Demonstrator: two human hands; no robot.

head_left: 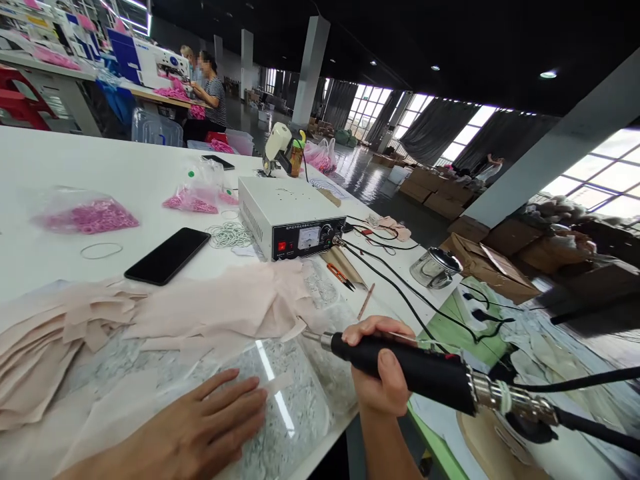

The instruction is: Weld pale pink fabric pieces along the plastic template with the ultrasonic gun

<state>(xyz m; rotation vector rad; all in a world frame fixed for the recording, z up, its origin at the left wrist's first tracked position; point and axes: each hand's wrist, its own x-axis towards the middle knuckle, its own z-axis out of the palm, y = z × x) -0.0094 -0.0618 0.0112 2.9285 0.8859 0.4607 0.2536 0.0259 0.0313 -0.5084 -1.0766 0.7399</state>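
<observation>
My right hand (383, 373) is wrapped round the black grip of a corded ultrasonic handpiece (415, 367). Its thin metal tip points left and meets the edge of a pale pink fabric piece (225, 300). My left hand (210, 413) lies flat, fingers stretched out, on a glossy marble-patterned board (305, 380). Beside its fingertips is a small narrow scrap of sheer fabric (279, 383). A layered stack of pale pink fabric pieces (40, 353) lies at the left, and more sheer cloth spreads under my left wrist.
A white control box (300, 207) with a meter stands behind the board, cables running right. Nearby are a black phone (167, 255), orange thread snips (340, 276), a lidded glass jar (436, 268) and bags of pink pieces (93, 213). A person (215, 97) sits at a sewing machine beyond.
</observation>
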